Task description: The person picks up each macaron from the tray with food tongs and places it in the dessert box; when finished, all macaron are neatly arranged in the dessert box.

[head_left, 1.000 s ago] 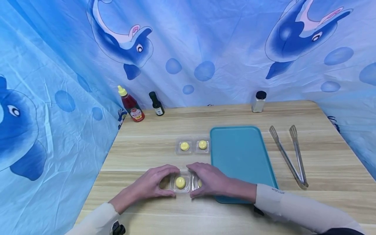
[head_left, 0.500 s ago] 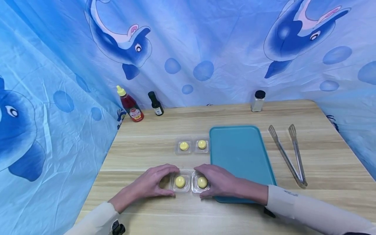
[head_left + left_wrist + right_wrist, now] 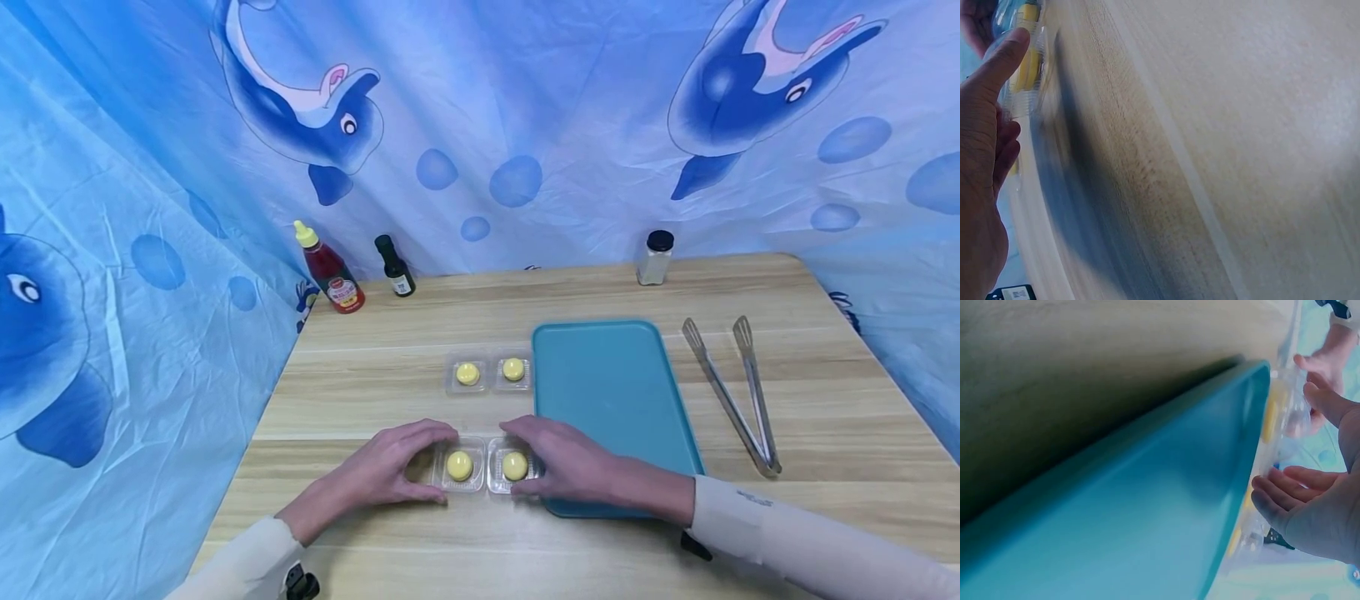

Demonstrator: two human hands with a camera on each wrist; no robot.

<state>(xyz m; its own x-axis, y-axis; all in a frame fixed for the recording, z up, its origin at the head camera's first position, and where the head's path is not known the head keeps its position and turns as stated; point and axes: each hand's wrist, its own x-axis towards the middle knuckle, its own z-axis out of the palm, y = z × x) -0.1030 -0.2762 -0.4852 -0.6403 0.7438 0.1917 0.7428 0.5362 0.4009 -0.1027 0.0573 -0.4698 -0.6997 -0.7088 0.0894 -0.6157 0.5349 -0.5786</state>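
Observation:
Two small clear plastic boxes lie side by side near the table's front, each with a round yellow cake inside. Around the left box [image 3: 480,482] curves my left hand [image 3: 375,475], its thumb at the near edge and fingers at the far edge; the thumb tip [image 3: 1020,36] overlaps the box in the left wrist view. My right hand [image 3: 570,462] spans the right box [image 3: 495,483] from its right side. In the right wrist view its fingers [image 3: 1279,490] look relaxed, with space between them and the thumb. Part of the right box is hidden by this hand.
Two similar boxes, one left [image 3: 453,386] and one right [image 3: 522,386], sit farther back. A teal tray [image 3: 611,392] lies under the right forearm. Metal tongs [image 3: 723,387] rest right of it. A sauce bottle [image 3: 333,275], dark bottle [image 3: 396,268] and jar [image 3: 656,260] stand at the back.
The right hand has shifted right from the gap between the two front boxes, uncovering the right cake. Its thumb has since moved slightly farther from me. The left hand stays in place.

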